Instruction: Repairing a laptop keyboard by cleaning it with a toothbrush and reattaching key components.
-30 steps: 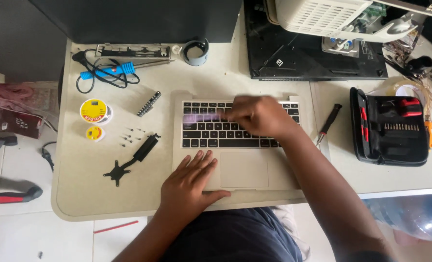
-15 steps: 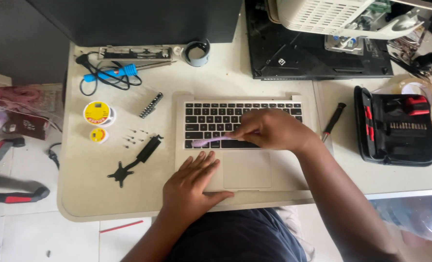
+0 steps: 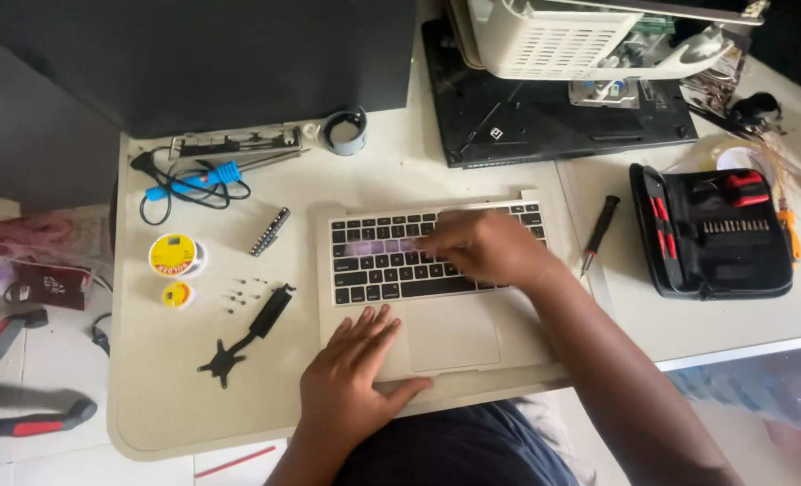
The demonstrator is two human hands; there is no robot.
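Observation:
A silver laptop base [image 3: 454,337] with a black keyboard [image 3: 373,270] lies in the middle of the cream table [image 3: 166,396]. My right hand [image 3: 486,247] rests over the right half of the keys and is closed on a thin purple brush-like tool [image 3: 378,245]. The tool is motion-blurred and reaches left across the upper key rows. My left hand [image 3: 355,378] lies flat with fingers spread on the palm rest, just left of the trackpad, holding nothing.
Right of the laptop lie a black screwdriver [image 3: 598,234] and an open tool case [image 3: 711,234]. To the left are solder spools [image 3: 175,256], small screws [image 3: 243,292], a black bracket [image 3: 247,333] and a blue-handled soldering iron [image 3: 193,178]. A black panel [image 3: 544,117] lies behind.
My right hand swept the purple tool down to the lower key rows, then back up to the upper rows. My left hand stayed on the palm rest.

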